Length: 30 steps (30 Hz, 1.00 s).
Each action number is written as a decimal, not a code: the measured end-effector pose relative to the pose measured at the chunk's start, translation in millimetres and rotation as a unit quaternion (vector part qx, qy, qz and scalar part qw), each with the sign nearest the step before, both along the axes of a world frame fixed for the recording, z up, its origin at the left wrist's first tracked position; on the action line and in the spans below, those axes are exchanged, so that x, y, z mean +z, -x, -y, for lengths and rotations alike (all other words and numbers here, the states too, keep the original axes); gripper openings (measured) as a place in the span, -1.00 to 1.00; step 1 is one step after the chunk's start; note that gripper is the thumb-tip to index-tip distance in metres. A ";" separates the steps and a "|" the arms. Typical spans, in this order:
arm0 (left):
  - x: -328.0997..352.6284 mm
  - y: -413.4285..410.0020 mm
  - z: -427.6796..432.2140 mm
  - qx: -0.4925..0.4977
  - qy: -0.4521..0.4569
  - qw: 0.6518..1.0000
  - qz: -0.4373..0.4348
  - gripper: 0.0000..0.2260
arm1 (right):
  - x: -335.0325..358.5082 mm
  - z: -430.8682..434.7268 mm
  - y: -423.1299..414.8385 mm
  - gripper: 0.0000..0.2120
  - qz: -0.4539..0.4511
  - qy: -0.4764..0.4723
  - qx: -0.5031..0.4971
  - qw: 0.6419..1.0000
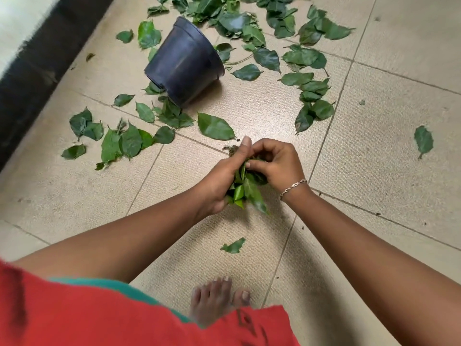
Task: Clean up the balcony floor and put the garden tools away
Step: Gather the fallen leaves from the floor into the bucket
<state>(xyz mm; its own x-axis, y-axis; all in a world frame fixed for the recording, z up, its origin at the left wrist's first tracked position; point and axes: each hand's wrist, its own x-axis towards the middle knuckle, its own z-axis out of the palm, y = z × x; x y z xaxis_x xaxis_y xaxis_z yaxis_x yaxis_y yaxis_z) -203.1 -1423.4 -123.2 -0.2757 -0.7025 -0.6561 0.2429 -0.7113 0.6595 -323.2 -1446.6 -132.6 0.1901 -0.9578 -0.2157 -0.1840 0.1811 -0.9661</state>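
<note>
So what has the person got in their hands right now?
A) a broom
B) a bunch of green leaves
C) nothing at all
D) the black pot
B: the left hand and right hand are both curled round a bunch of green leaves, and the black pot sits apart from them.

The person wears a red garment [124,320] that fills the lower edge of the view. A teal band [104,283] runs along its upper border, and a dark printed pattern [249,323] marks the fabric towards the right. Both forearms are bare. A slim, silver-toned chain bracelet [293,187] of oval links circles the wrist behind the right hand [277,163]. The left hand [222,181] is bare. A bare foot [214,300] with short toenails shows above the red cloth.
</note>
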 end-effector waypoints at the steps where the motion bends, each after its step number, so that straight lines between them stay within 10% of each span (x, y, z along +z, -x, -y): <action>1: 2.5 0.2 -0.4 0.010 -0.021 1.000 -0.013 -0.36 | -1.0 -0.8 -4.0 -0.81 -0.042 0.035 -0.005 0.998; 8: -8.2 -34.9 -7.2 0.115 -0.073 0.987 0.081 -0.82 | -10.3 22.1 15.0 -0.76 -0.134 0.070 0.154 0.976; 15: -6.9 -65.8 -4.3 0.183 -0.049 0.976 0.108 -0.90 | -37.1 -6.2 11.1 -0.03 -0.415 0.230 0.410 0.779; 23: -2.2 -80.9 -12.1 0.158 -0.024 0.984 0.078 -0.83 | -58.6 -88.3 13.2 -0.42 -0.338 0.414 0.483 0.693; 30: -5.0 -83.7 -18.0 0.169 -0.049 0.982 0.065 -0.84 | -53.9 -44.7 59.2 -0.79 -0.338 0.478 0.267 0.765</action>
<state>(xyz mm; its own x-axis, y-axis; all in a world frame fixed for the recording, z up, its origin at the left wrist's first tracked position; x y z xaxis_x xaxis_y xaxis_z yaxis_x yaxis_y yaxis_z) -119.3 -1405.4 -128.1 0.0522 -0.6707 -0.7399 0.3946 -0.6668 0.6322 -382.3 -1401.9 -186.5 0.7643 -0.5635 0.3136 -0.5012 -0.8251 -0.2608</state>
